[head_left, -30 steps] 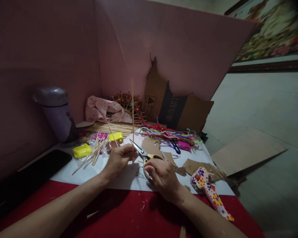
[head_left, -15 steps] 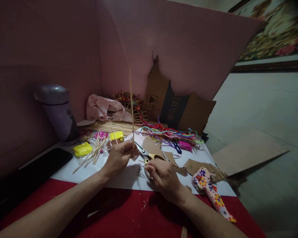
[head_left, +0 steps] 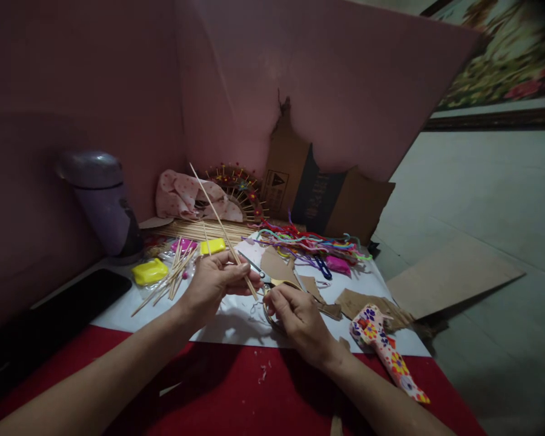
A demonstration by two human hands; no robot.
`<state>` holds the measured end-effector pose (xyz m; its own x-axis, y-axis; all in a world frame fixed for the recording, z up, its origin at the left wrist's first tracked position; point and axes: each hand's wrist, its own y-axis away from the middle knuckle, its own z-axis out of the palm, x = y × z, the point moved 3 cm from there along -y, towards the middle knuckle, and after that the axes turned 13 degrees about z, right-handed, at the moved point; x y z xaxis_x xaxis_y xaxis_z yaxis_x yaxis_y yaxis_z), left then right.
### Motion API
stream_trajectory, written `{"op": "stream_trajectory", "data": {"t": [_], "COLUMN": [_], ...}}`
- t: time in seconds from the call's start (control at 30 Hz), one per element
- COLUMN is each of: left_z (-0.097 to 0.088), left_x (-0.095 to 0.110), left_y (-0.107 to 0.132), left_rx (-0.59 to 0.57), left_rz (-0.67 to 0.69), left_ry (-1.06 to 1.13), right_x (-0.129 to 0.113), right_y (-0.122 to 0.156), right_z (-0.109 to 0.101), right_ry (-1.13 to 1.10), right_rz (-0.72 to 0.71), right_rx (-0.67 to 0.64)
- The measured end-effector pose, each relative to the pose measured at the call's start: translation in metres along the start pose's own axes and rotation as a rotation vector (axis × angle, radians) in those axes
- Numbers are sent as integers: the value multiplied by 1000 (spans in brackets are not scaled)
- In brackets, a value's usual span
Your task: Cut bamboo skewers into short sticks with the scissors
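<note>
1. Nearest: red surface [head_left: 227, 387], with white paper [head_left: 118, 312] beyond it. Both hands are above the paper, wrists turned inward.

2. Right hand [head_left: 300, 321]: fingers closed about the handles of the scissors [head_left: 277, 283]. Blades point forward and leftward; cannot tell how far they part.

3. Left hand [head_left: 218, 281]: thumb and fingers clamped on a long thin stick [head_left: 215, 209], gripping it nearer its lower end.

4. Key relation: the stick slants, lower end toward the person and rightward, upper end away and leftward. That lower end pokes out below the left fingers, just beside the right thumb and fingertips; contact cannot be told. The blades lie beyond the left fingertips, on the stick's right. The left hand is nearer the stick; the right is close to its low end only.

5. Behind the left knuckles: a second stick [head_left: 206, 237], rising steeply; whether held is unclear.

6. Farther left: loose sticks [head_left: 179, 275] by a yellow packet [head_left: 149, 272].

7. Farthest: cardboard [head_left: 281, 175] against the pink wall [head_left: 327, 85].
</note>
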<state>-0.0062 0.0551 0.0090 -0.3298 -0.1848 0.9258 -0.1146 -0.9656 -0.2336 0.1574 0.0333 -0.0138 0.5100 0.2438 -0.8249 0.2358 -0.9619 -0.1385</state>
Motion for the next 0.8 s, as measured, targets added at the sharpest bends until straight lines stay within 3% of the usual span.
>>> {"op": "stream_trajectory", "data": {"t": [0.17, 0.3, 0.43, 0.63, 0.8], "left_z": [1, -1, -1, 3, 4], "left_x": [-5, -6, -7, -10, -13], "left_y": [2, 2, 2, 6, 7], "left_rx": [-18, -26, -29, -75, -99], "left_rz": [-31, 0, 5, -25, -69], "left_ry": [-8, -85, -95, -78, -51], "right_x": [1, 0, -4, -9, -11], "right_y": [-1, -1, 2, 7, 8], "right_z": [9, 12, 10, 8, 4], "right_ry": [-331, -447, -291, 11, 101], "right_rz": [121, 173, 95, -195, -321], "right_rx": [-257, -344, -302, -145, -31]}}
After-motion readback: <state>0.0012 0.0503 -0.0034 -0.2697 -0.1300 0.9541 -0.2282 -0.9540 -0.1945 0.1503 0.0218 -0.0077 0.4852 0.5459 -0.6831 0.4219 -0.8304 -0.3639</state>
